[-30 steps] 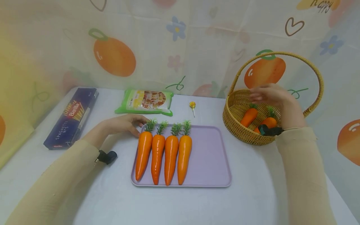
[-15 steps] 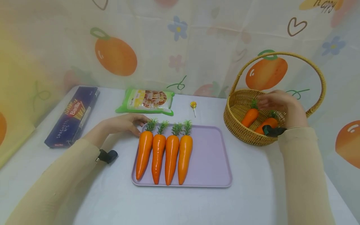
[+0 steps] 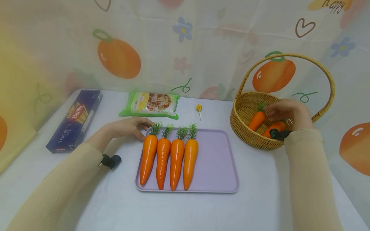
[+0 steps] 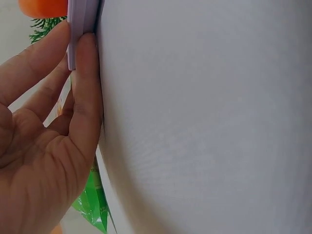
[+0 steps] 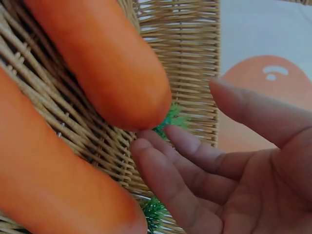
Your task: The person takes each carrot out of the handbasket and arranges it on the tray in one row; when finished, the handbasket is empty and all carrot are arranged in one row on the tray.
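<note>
My left hand (image 3: 129,127) is at the far left corner of a lilac tray (image 3: 215,160). In the left wrist view, the thumb and fingers pinch the tray's rim (image 4: 72,44) between them. Several orange carrots (image 3: 190,163) with green tops lie side by side on the tray's left half. Over at the right, my right hand (image 3: 281,110) reaches into a wicker basket (image 3: 238,126) holding two more carrots. The right wrist view has its fingertips close to the top end of one carrot (image 5: 117,68), thumb held apart; another carrot (image 5: 58,170) lies beside it.
Behind the tray lie a green-edged food packet (image 3: 153,104) and a yellow lollipop (image 3: 198,108). A blue spaghetti box (image 3: 73,122) lies at the left. The basket's tall handle (image 3: 326,72) arches above my right hand. A patterned cloth (image 3: 208,48) hangs behind the table.
My right hand has lowered into the basket, its fingers coming down close to the carrots. The left hand and the carrots on the tray have stayed in place.
</note>
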A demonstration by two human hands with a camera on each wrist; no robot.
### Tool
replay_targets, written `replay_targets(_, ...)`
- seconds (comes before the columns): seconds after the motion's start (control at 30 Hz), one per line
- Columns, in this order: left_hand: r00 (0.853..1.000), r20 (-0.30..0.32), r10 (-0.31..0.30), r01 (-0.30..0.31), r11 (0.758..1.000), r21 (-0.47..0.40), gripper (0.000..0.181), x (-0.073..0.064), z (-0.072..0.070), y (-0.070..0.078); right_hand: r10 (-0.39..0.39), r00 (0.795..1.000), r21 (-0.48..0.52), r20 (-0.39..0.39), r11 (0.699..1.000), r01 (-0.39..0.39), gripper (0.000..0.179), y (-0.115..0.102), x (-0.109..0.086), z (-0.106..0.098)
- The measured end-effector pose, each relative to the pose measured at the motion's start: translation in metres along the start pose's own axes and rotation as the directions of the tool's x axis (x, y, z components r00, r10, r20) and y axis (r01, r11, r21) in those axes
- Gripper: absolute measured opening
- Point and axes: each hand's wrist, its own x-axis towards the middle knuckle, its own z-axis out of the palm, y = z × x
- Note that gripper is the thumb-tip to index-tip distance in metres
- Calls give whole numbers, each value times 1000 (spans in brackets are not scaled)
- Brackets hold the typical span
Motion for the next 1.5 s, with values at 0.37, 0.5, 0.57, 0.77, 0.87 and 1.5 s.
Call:
replay_targets(0.37, 1000, 0, -3, 3, 1000, 2, 65, -2, 1, 2, 113, 993, -59, 17, 992, -112, 33, 3, 8, 9)
replay_targets(0.5, 1000, -5, -5, 5, 1000, 17, 64, -2, 1, 4, 70, 998, -134, 7, 989, -68, 46, 0, 11, 15)
replay_targets(0.57, 1000, -2, -5, 5, 1000, 16, 64, -2, 1, 4, 48, 999, -167, 6, 985, -46, 56, -3, 10, 20)
replay_targets(0.77, 1000, 3, -7, 7, 1000, 12, 66, -1, 1, 4, 34, 994, -231, 100, 973, -10, 50, -3, 22, 22)
replay_targets(0.87, 1000, 0, -13, 13, 1000, 11, 67, -1, 0, 4, 40, 989, -215, 146, 976, -8, 36, -3, 28, 20)
replay_targets(1.5, 1000, 0, -24, 24, 1000, 11, 66, -2, 1, 4, 18, 984, -123, 176, 992, 4, 26, 3, 40, 21)
